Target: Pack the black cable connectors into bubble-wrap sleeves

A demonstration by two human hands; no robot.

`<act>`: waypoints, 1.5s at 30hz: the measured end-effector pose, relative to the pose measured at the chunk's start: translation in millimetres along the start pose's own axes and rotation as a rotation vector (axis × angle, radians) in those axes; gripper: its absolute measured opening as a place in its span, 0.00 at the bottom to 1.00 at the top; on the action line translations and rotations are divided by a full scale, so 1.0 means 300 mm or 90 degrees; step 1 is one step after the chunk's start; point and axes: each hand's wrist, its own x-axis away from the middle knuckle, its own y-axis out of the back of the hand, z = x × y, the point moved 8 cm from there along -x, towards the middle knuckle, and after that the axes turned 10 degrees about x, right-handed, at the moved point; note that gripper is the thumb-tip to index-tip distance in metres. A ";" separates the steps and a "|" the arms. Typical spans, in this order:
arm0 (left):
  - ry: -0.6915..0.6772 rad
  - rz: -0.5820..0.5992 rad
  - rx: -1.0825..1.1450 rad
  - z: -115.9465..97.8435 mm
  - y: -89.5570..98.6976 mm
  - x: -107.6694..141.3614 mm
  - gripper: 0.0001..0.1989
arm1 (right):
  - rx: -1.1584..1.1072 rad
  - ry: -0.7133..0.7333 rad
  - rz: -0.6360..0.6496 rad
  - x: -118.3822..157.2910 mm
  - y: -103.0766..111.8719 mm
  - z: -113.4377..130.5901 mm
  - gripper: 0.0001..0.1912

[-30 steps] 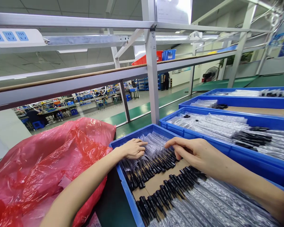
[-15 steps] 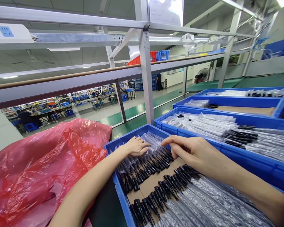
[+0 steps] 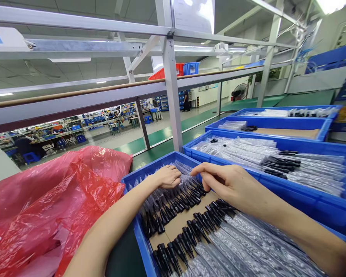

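The left hand [image 3: 167,177], its fingers close together and slightly curled, rests on the far row of bagged black-ended pieces [image 3: 182,184] toward the blue bin's [image 3: 144,252] far edge, while the right hand [image 3: 230,182] hovers near that row's right end, thumb and forefinger apart.

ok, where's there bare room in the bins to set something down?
Near bin: cardboard strip between the two rows of black tips. Third bin: cardboard right of its packets. Crowded: second bin, and near bin around left hand and right hand.
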 end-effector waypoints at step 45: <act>-0.024 0.033 0.156 -0.795 0.172 0.580 0.20 | 0.116 -0.060 -0.117 -0.070 0.019 -0.176 0.16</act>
